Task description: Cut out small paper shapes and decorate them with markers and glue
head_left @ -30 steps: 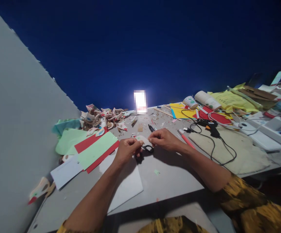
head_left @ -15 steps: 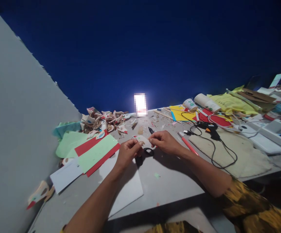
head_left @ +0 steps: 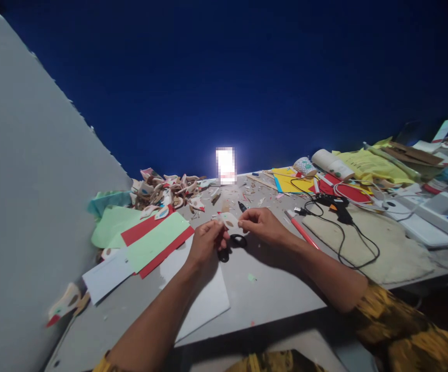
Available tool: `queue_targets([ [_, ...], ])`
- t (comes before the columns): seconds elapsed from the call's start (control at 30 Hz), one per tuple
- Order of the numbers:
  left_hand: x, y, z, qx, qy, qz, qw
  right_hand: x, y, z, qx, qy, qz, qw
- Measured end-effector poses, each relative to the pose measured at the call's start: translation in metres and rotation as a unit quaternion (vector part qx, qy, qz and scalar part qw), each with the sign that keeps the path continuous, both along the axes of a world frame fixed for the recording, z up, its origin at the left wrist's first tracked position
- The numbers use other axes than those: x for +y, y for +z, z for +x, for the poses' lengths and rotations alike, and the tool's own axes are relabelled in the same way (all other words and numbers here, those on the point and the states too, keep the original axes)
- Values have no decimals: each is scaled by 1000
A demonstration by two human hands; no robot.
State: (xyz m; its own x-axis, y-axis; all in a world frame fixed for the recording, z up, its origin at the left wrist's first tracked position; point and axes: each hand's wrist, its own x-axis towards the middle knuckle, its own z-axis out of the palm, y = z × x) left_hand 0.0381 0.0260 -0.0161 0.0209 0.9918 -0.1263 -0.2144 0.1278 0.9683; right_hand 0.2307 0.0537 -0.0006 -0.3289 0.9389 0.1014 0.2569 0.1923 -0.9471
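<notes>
A small white cutout with a brown spot and a bit of red [head_left: 229,220] is held between my two hands above the table. My left hand [head_left: 208,240] pinches its left edge, fingers curled. The fingertips of my right hand [head_left: 260,225] grip its right edge. Just below lie black-handled scissors [head_left: 238,241], partly hidden by my left hand. A black pen [head_left: 242,206] shows behind my right hand. White paper [head_left: 204,299] lies under my left forearm.
Light green sheet [head_left: 159,245] and red sheets lie left, before a pile of bird-like cutouts [head_left: 161,194]. To the right are a red marker [head_left: 305,232], a glue gun [head_left: 338,209] with black cable and a beige cloth [head_left: 382,253]. A bright light [head_left: 226,165] stands at the back.
The fingers of my left hand have shifted on the cutout, and its brown spot now shows more plainly between the hands. The whole view has moved slightly.
</notes>
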Motion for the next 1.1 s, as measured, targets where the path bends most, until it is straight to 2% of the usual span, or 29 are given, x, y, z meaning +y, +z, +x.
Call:
queue_targets([
  [0.2,2,3,2,-56,-22,1,998,1,-1,-1,16,0,-4,1000],
  [0.3,0,-1,6,-47,-34,-21,998,-2,-3,-3,1,18,11,1000],
  [0.43,-2,-6,8,-16,-15,-40,999,-5,-4,-3,-40,14,13,999],
  [0.7,-2,-9,4,23,-12,-29,999,-2,-9,-4,-51,5,18,999],
  [0.83,1,-6,2,11,-19,-26,999,3,-6,-2,-36,-18,27,999],
  [1.0,5,4,-1,-52,36,13,998,7,-3,1,-6,-29,11,999],
  [1.1,5,5,-2,-66,5,1,998,3,-6,-3,-5,-18,13,1000],
])
